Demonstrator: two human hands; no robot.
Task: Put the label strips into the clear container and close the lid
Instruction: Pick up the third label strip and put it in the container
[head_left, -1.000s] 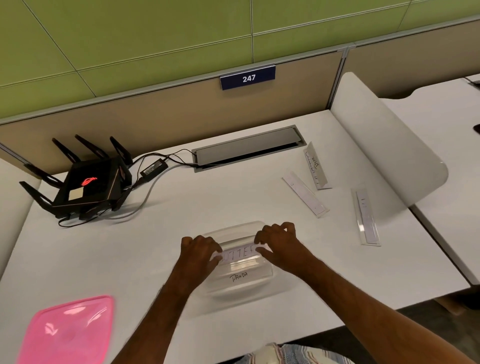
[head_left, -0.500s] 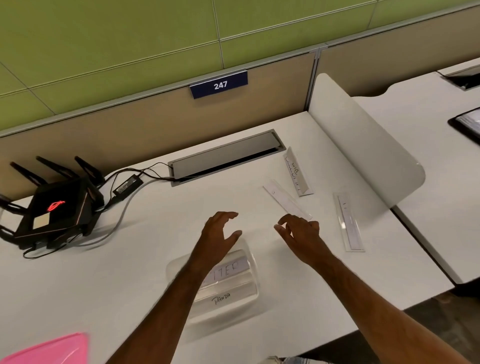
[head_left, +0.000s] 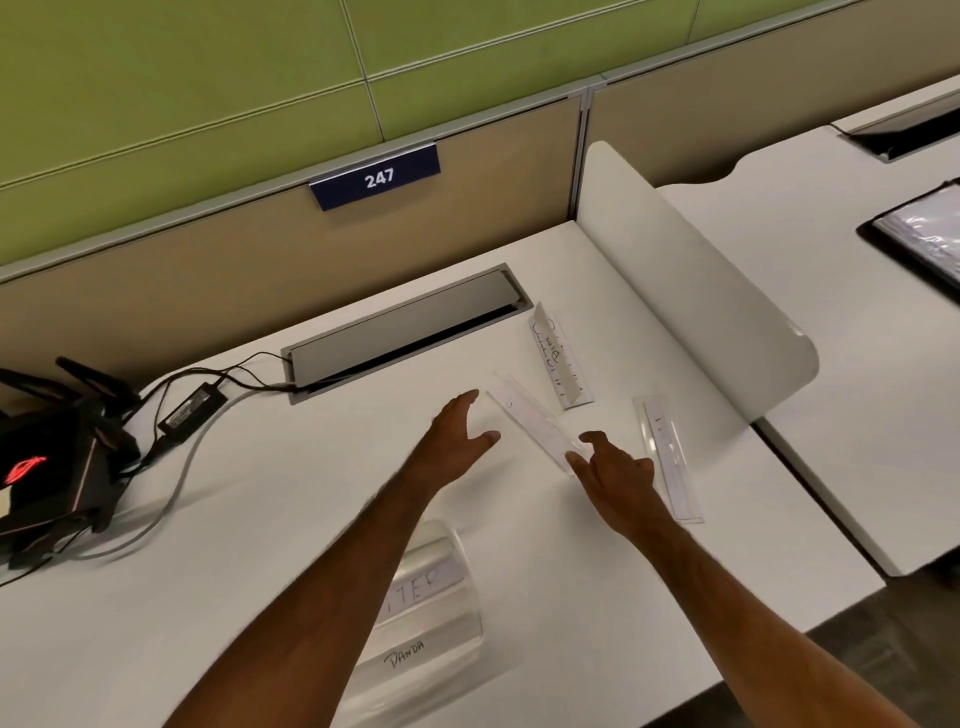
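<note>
The task looks partly done: the clear container sits on the table near its front edge, partly hidden under the left forearm, and at least two label strips lie inside it — one reads "PANDA", the other shows block letters. Three strips remain out on the table, well beyond the container: a flat middle strip, a tent-folded strip with handwriting, and a right strip lying flat in a glossy sleeve. The right hand touches the near end of the middle strip, thumb and forefinger closing on it; the left hand hovers spread beside it, holding nothing. No lid is in view, so closing is still to come.
</note>
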